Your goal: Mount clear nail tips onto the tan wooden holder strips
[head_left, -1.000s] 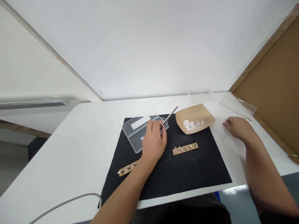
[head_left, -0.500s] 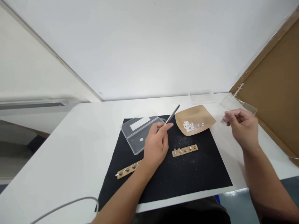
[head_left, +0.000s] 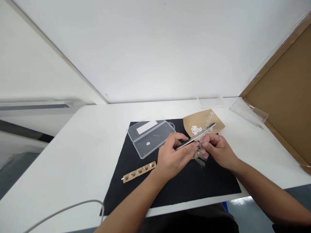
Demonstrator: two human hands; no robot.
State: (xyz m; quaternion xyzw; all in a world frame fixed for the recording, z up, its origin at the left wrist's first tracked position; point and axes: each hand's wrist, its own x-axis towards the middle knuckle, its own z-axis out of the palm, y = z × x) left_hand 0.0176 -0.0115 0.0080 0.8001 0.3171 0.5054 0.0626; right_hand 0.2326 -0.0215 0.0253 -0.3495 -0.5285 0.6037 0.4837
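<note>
Near the right side of the black mat (head_left: 194,191), my two hands meet. My left hand (head_left: 173,158) is closed on a nail file (head_left: 206,128), dark-faced with a pale edge, which points up and right. Its fingertips also touch the clear piece at my right hand. My right hand (head_left: 217,150) pinches a clear strip of nail tips (head_left: 211,117), whose branched upper end rises over the paper tray. Clear tips (head_left: 200,161) fan out below the fingers. Behind them, a wooden strip with metal studs is mostly hidden. Another studded wooden strip (head_left: 139,171) lies to the left.
An open clear plastic case (head_left: 152,142) with a white label lies at the mat's upper left. The brown paper tray (head_left: 189,120) holds small white bits. Clear boxes (head_left: 250,111) stand at the back right, by a cardboard wall (head_left: 282,87). A cable (head_left: 73,204) crosses the front left.
My right hand has come left from the table's right side with the clear strip, and now meets my left hand. The nail file has tilted lower and shifted right.
</note>
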